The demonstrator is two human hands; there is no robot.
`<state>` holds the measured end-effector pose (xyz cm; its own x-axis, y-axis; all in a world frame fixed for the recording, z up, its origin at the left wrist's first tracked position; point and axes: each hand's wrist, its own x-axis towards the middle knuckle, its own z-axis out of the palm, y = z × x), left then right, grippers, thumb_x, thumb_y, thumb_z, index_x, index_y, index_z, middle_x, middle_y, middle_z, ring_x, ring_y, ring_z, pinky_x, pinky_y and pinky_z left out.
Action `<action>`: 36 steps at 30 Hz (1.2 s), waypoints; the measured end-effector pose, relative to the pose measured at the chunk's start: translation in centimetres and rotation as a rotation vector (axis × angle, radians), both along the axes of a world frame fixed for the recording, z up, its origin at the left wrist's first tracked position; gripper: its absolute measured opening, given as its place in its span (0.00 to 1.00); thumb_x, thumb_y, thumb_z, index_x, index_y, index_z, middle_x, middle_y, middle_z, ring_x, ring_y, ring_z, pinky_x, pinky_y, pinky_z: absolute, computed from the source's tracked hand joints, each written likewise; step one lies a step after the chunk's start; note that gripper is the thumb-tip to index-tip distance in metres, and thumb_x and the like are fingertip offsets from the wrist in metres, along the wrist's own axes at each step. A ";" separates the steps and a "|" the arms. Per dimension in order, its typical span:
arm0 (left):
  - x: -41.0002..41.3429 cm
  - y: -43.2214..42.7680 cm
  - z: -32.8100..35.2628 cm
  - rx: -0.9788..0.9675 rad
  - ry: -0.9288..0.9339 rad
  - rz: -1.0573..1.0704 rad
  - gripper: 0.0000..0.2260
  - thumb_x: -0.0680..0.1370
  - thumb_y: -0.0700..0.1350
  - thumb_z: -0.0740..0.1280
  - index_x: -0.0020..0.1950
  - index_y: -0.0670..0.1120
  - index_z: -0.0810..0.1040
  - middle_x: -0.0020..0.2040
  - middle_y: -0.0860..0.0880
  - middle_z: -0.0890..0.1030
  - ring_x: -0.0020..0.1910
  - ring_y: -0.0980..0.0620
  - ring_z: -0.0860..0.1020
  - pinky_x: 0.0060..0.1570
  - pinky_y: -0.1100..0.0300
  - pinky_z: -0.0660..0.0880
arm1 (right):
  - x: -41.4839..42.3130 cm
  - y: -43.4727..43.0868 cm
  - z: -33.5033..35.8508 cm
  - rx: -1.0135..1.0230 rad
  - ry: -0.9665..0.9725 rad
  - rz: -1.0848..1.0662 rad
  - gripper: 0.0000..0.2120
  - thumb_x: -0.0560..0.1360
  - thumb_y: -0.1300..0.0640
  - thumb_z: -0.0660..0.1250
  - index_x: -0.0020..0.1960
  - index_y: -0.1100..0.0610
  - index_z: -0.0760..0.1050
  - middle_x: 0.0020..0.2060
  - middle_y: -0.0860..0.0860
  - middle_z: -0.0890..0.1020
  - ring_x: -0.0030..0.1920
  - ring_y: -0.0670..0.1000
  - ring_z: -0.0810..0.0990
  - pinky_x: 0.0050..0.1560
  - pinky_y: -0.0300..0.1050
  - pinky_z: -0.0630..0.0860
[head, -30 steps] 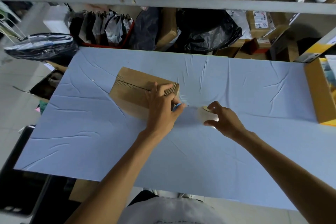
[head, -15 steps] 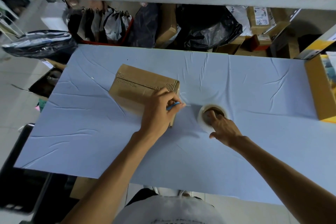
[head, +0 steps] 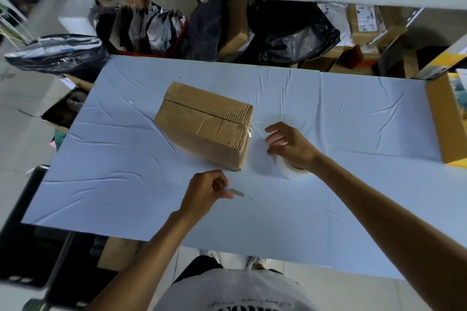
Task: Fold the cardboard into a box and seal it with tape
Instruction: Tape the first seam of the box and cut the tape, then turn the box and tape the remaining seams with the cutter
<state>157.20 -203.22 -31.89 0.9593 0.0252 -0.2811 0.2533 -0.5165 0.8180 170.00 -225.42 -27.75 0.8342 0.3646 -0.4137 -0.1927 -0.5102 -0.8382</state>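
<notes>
A: Left grip first. What is it doing?
B: Clenching round a small cutter, blade sticking out rightward. It is hovering between the box and the worktop's near edge. I am judging that the blade is being held off the cardboard so nothing gets nicked.
A: And the right grip?
B: Released, fingers loosely spread, grasping nothing. It is hanging over the tape roll, which is lying flat just beside the box's right end, handy for another strip, I am guessing.
A: The box itself?
B: Sitting folded and closed mid-worktop, nearer the far edge, top flaps meeting along a seam.
A: What are you failing to make out?
B: Plenty. The tape is clear: a glint is showing at the box's right end, but whether it is running along the seam I cannot tell. The wrist is covering most of the roll, so contact is uncertain. The box's underside and far side are facing away.
</notes>
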 end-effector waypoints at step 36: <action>11.2 -3.5 7.5 0.674 -0.170 0.006 0.33 0.66 0.53 0.73 0.68 0.54 0.65 0.71 0.45 0.59 0.67 0.39 0.58 0.69 0.38 0.57 | 0.8 6.1 0.7 0.394 0.131 -0.524 0.10 0.71 0.70 0.71 0.47 0.64 0.71 0.32 0.60 0.80 0.26 0.51 0.79 0.34 0.48 0.81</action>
<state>168.38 -206.70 -24.38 0.9880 0.1467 -0.0481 0.1543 -0.9249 0.3475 170.82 -219.36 -27.02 0.8940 0.0699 -0.4427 -0.4448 0.0181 -0.8954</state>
